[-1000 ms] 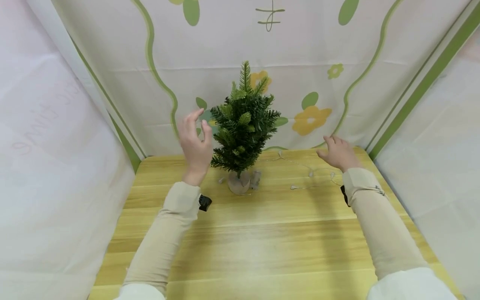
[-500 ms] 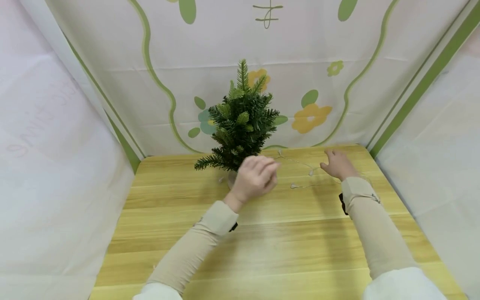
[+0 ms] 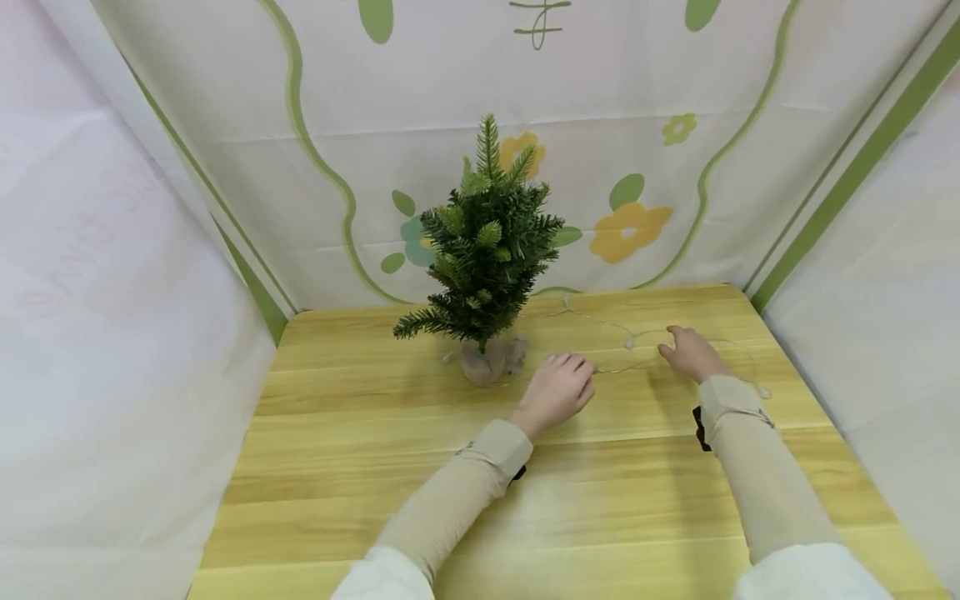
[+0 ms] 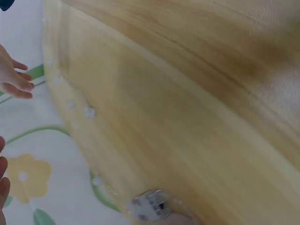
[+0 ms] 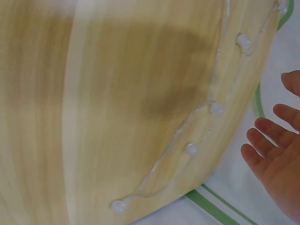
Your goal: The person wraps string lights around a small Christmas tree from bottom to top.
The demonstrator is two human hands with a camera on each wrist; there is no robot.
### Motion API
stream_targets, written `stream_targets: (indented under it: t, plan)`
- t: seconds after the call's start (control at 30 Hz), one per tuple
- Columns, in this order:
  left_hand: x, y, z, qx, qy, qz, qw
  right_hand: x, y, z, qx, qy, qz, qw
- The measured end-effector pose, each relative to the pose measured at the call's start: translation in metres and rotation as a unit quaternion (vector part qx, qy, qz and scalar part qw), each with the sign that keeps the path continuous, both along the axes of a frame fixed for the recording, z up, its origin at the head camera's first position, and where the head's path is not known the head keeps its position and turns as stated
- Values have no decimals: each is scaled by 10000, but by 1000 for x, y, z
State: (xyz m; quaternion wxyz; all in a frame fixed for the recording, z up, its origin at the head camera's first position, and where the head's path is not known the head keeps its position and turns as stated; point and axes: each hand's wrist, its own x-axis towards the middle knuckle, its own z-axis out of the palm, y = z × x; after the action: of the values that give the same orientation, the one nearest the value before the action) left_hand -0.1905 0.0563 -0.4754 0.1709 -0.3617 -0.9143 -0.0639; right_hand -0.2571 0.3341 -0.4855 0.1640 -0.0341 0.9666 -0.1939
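A string of small white bulbs on thin wire [image 3: 628, 342] lies along the far right of the table. My left hand [image 3: 555, 392] is over its near strand, fingers bent downward. Only a few left fingertips [image 4: 3, 180] show in the left wrist view, with nothing visible held between them. My right hand [image 3: 692, 354] hovers near the wire farther right. Seen from its wrist, the right hand [image 5: 276, 154] has loosely spread fingers, apart from the bulbs [image 5: 215, 108]. A small artificial Christmas tree [image 3: 491, 250] stands upright left of both hands.
Beside the tree's round base [image 3: 482, 367] lies a small clear battery box [image 3: 516, 356]. The wooden table [image 3: 360, 467] is bordered by printed fabric walls [image 3: 420, 92] at the back and both sides.
My left hand has moved from the tree's left side, across its base, to the wire on the right. A lower left branch now sticks outward. The right hand has come slightly nearer.
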Motion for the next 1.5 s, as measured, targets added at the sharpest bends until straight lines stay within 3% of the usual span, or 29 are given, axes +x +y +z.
stream_targets:
  t: [0.13, 0.33, 0.5, 0.63, 0.9, 1.13, 1.33, 1.5]
  plan:
    - [-6, 8, -16, -216, -674, 412, 9966, 1, 5, -9, -35, -67, -33, 10000]
    - [-14, 22, -38, -484, -1611, 1001, 9807, 1, 4, -23, -74, -201, -70, 9997]
    - [-17, 28, -50, -843, -1847, 1132, 9726, -1, -3, -35, -247, -248, -140, 9993]
    - [-17, 34, -54, -1040, -2001, 1152, 9674, -4, -2, -46, -224, -41, -116, 9997]
    - [-15, 38, -63, -1169, -2466, 1291, 9533, -17, -21, -58, -294, 253, 10, 9992]
    - [-17, 44, -70, -1154, -2804, 1270, 9444, -22, -34, -65, -649, -45, 114, 9978]
    - [-18, 48, -73, -1296, -2932, 1175, 9399, -26, -32, -69, -475, -244, 222, 9983]
    - [-20, 46, -70, -1432, -2924, 1161, 9384, -28, -33, -70, -191, 18, 353, 9992]
